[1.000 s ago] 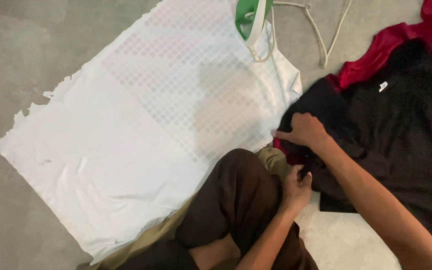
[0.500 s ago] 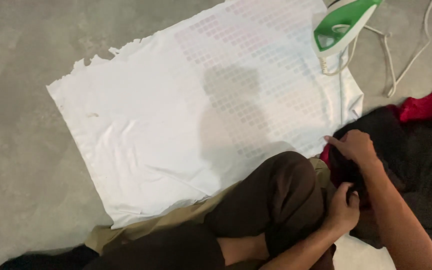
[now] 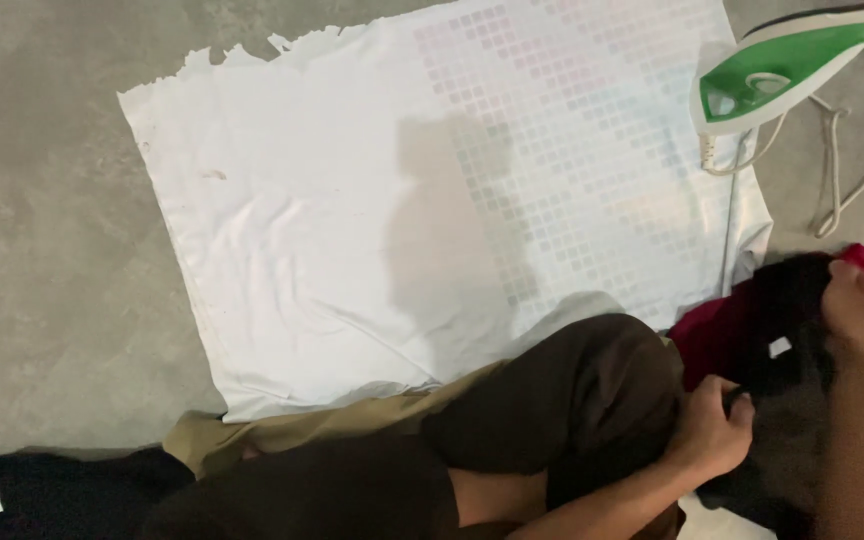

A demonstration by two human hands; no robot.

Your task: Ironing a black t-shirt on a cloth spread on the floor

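I sit on the floor with my knee (image 3: 592,390) in dark brown trousers raised. My left hand (image 3: 714,432) is closed on a fold of a black garment (image 3: 787,400) right beside that knee. Farther right, my right hand (image 3: 857,303) grips the upper edge of the same garment, fingers curled into the cloth. A dark red garment (image 3: 707,340) shows under and behind the black one. A small white tag (image 3: 779,347) sits on the black cloth between my hands.
A large white cloth (image 3: 372,220) with a faded pattern of small squares lies spread on the grey concrete floor (image 3: 42,250). A green and white iron (image 3: 777,75) stands at its far right corner, its white cord (image 3: 832,170) looping beside it. Another dark cloth (image 3: 42,495) lies bottom left.
My view has swung left, so the iron and both hands now sit farther right in frame. Both hands stay on the black garment, which is bunched closer to my knee.
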